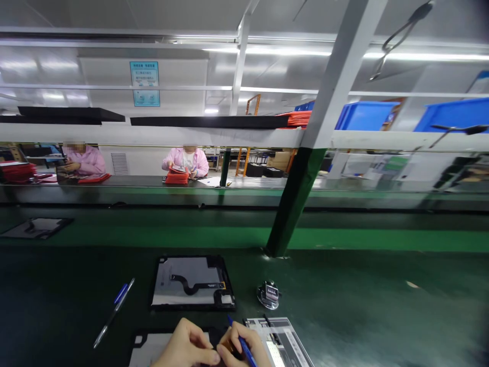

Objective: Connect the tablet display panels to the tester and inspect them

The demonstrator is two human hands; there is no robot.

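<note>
At the bottom edge, my left hand [187, 346] is closed in a pinch, its fingertips meeting those of my right hand. What the left fingertips hold is hidden. My right hand [246, 344] is closed around a slim blue pen-like tool [247, 351]. A small brownish piece [228, 346] shows between the right fingers. Beneath both hands lies a screen panel [147, 351], partly covered. Beyond it rests a second screen panel [191, 275], back side up, with a black ribbon cable [189, 286]. Right of my hands is a panel with white and dark strips [292, 339].
A pen [113, 313] lies on the left, and a metal tally counter [269, 294] stands on the right. One more panel [36, 228] is at far left. A slanted post [294, 199] rises from the green bench [382, 306]. Two people in pink sit across.
</note>
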